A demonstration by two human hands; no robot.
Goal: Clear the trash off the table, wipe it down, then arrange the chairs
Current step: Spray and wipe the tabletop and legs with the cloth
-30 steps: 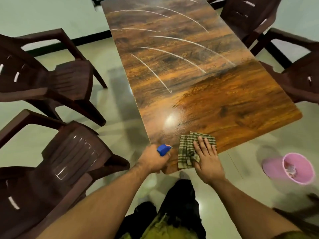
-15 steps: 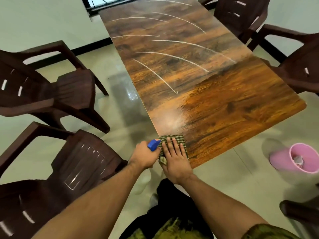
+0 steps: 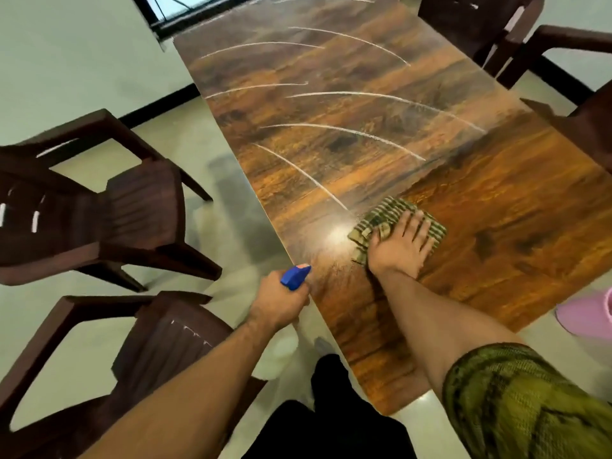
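The right hand [image 3: 400, 246] lies flat, fingers spread, pressing the green checked cloth [image 3: 384, 212] on the shiny brown wooden table [image 3: 331, 111]. At 8 o'clock from the cloth, the left hand [image 3: 278, 304] grips a blue-topped spray bottle [image 3: 294, 276].

Bright glare on table [image 3: 334, 235]; edges blurred, warped.

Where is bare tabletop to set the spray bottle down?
Bare: the far stretch of table beyond the cloth, only white streaks there, and the near part right of the right forearm. Crowded: the near left edge, where the right hand presses the cloth and the left hand holds the spray bottle.
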